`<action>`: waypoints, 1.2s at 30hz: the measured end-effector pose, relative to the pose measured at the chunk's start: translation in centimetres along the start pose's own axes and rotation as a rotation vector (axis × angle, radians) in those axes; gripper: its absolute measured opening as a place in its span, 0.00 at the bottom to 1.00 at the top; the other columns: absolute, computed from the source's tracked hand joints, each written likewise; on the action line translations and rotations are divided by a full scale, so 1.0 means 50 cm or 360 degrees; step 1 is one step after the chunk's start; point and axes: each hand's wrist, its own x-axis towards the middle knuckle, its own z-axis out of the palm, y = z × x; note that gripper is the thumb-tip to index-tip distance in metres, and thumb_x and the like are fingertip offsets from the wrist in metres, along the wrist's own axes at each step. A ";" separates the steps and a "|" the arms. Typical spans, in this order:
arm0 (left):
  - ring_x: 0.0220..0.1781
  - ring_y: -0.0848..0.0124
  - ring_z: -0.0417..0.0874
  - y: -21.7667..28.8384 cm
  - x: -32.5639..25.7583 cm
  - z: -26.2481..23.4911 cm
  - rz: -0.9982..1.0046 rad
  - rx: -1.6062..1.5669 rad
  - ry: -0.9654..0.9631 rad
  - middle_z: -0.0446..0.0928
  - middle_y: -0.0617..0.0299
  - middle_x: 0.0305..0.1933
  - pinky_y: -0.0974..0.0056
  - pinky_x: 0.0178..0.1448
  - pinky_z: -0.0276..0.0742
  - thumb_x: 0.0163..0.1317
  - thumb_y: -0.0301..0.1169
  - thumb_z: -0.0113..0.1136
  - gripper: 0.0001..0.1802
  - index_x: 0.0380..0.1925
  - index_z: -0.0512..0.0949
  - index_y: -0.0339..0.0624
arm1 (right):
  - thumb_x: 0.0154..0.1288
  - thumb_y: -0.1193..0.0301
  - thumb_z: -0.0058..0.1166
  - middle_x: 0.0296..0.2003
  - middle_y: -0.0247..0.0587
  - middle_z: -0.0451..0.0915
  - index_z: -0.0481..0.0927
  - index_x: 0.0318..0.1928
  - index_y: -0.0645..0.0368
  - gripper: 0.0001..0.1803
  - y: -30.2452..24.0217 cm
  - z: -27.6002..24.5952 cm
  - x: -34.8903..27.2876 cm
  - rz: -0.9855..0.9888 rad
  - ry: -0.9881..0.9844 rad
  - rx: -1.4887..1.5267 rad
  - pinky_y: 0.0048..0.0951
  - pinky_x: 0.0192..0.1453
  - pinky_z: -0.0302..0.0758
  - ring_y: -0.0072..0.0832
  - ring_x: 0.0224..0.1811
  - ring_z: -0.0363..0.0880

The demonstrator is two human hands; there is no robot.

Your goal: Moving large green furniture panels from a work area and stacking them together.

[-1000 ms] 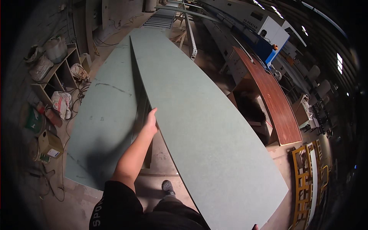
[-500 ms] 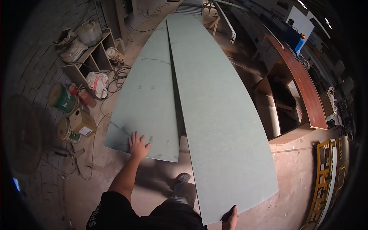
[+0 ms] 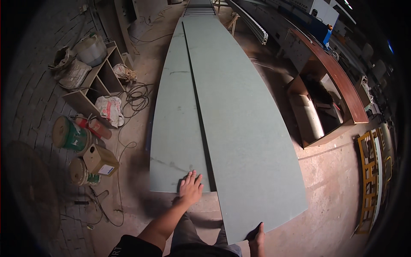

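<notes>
Two long, pale grey-green boards lie lengthwise in front of me. The left board (image 3: pixel 173 115) carries dark streaks and sits lower than the right board (image 3: pixel 248 124), which partly overlaps it and reaches nearer to me. My left hand (image 3: pixel 191 188) rests flat on the near end of the left board, fingers stretched out. At the near edge of the right board, my right hand (image 3: pixel 257 237) grips the rim with the thumb on top; its other fingers are hidden beneath. A dark slit runs between the two boards.
To the left stand a wooden shelf (image 3: pixel 87 82) with sacks, a green bucket (image 3: pixel 68 133), red extinguishers (image 3: pixel 99 128), a cardboard box (image 3: pixel 101 160) and loose cables (image 3: pixel 138 96). On the right are a cabinet with a reddish top (image 3: pixel 332 73) and a yellow frame (image 3: pixel 367 180).
The left board's near end has swung right, toward the right board, and the gap has narrowed. My left hand has moved right with it. My right hand keeps its grip.
</notes>
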 end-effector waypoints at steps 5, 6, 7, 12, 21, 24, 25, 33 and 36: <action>0.68 0.55 0.64 -0.122 0.008 -0.039 0.0219 -0.0648 -0.0548 0.65 0.51 0.66 0.51 0.66 0.61 0.63 0.43 0.52 0.24 0.58 0.71 0.47 | 0.70 0.54 0.47 0.56 0.39 0.73 0.68 0.59 0.60 0.26 0.163 0.116 0.004 0.0125 -0.0121 -0.0036 0.48 0.65 0.64 0.39 0.59 0.70; 0.70 0.55 0.61 -0.152 0.007 -0.070 0.0210 -0.0408 -0.0148 0.63 0.51 0.67 0.50 0.68 0.59 0.62 0.43 0.54 0.25 0.57 0.71 0.45 | 0.70 0.56 0.47 0.52 0.40 0.75 0.70 0.56 0.60 0.23 0.185 0.134 0.007 0.0133 -0.0124 0.0030 0.50 0.63 0.67 0.40 0.55 0.72; 0.72 0.54 0.57 -0.196 0.023 -0.103 -0.0003 -0.0264 -0.0025 0.61 0.51 0.69 0.50 0.71 0.56 0.61 0.44 0.55 0.28 0.59 0.70 0.45 | 0.70 0.56 0.47 0.52 0.40 0.75 0.70 0.56 0.60 0.23 0.199 0.148 -0.002 0.0114 -0.0113 0.0041 0.50 0.63 0.67 0.40 0.55 0.72; 0.67 0.46 0.63 -0.430 0.023 -0.069 -0.1045 -0.0502 -0.0021 0.64 0.39 0.64 0.50 0.68 0.60 0.64 0.54 0.48 0.37 0.62 0.64 0.36 | 0.69 0.59 0.50 0.52 0.41 0.76 0.71 0.55 0.58 0.20 0.284 0.221 -0.028 0.0343 -0.0059 -0.0172 0.53 0.60 0.68 0.40 0.54 0.73; 0.60 0.42 0.71 -0.440 0.002 0.020 -0.1094 -0.1041 -0.0049 0.71 0.34 0.57 0.51 0.63 0.66 0.68 0.58 0.38 0.40 0.62 0.62 0.31 | 0.67 0.60 0.54 0.40 0.37 0.78 0.75 0.46 0.56 0.14 0.387 0.265 -0.005 0.0268 -0.0002 -0.0189 0.41 0.44 0.75 0.33 0.40 0.75; 0.61 0.42 0.71 -0.450 0.000 0.025 -0.1082 -0.1001 -0.0049 0.70 0.34 0.57 0.51 0.63 0.66 0.68 0.58 0.37 0.40 0.62 0.61 0.30 | 0.67 0.63 0.55 0.37 0.33 0.77 0.75 0.45 0.55 0.12 0.373 0.337 -0.052 0.0201 0.0088 -0.0271 0.37 0.39 0.75 0.27 0.35 0.73; 0.61 0.43 0.70 -0.449 0.001 0.026 -0.1082 -0.0987 -0.0051 0.70 0.34 0.57 0.51 0.63 0.66 0.68 0.58 0.37 0.40 0.63 0.61 0.30 | 0.66 0.66 0.57 0.39 0.37 0.77 0.73 0.47 0.62 0.15 0.368 0.348 -0.065 0.0088 0.0059 -0.0173 0.38 0.42 0.76 0.30 0.38 0.75; 0.62 0.43 0.69 -0.442 0.009 0.018 -0.1079 -0.1003 -0.0035 0.69 0.33 0.58 0.52 0.64 0.65 0.67 0.60 0.36 0.42 0.63 0.60 0.30 | 0.66 0.67 0.57 0.42 0.45 0.77 0.68 0.52 0.64 0.20 0.332 0.278 -0.074 -0.0015 -0.0261 -0.0109 0.43 0.43 0.80 0.36 0.41 0.79; 0.62 0.43 0.68 -0.410 0.009 -0.008 -0.1188 -0.0971 -0.0130 0.69 0.35 0.58 0.52 0.65 0.64 0.67 0.57 0.42 0.40 0.63 0.61 0.33 | 0.68 0.60 0.53 0.49 0.51 0.75 0.61 0.60 0.61 0.28 0.283 0.198 -0.027 0.0484 -0.0290 -0.0567 0.48 0.44 0.80 0.46 0.41 0.79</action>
